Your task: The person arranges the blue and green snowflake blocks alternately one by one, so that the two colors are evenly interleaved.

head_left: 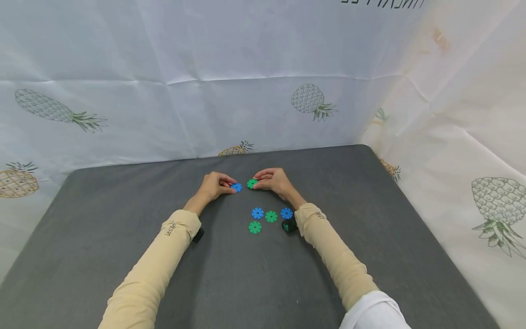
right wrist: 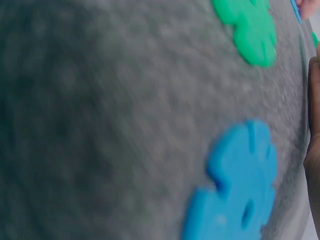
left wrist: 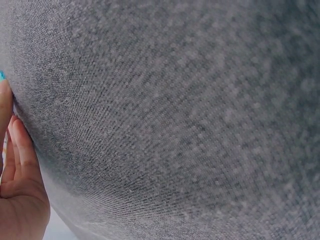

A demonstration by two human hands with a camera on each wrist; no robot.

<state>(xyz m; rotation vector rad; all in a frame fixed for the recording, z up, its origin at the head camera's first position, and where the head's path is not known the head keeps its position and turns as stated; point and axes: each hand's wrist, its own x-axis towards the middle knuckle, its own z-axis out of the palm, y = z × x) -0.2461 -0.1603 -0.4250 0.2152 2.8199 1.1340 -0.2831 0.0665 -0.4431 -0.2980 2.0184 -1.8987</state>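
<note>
My left hand (head_left: 215, 185) pinches a blue notched disc (head_left: 236, 187) between thumb and fingers at the far middle of the table. Just right of it, my right hand (head_left: 274, 181) pinches a green notched disc (head_left: 252, 183) by its right edge. A small gap separates the two held discs. In the left wrist view, the left hand (left wrist: 22, 185) shows at the left edge, with only a sliver of the blue disc (left wrist: 2, 75) visible. The right hand (right wrist: 314, 110) is cut off at the right edge of the right wrist view.
Nearer on the dark grey table (head_left: 230, 278) lie a blue disc (head_left: 257, 213), a green disc (head_left: 271, 216), another blue disc (head_left: 286, 213) and another green disc (head_left: 255, 227). The right wrist camera (head_left: 289, 225) sits beside these. A pineapple-print cloth (head_left: 246, 109) hangs behind the table.
</note>
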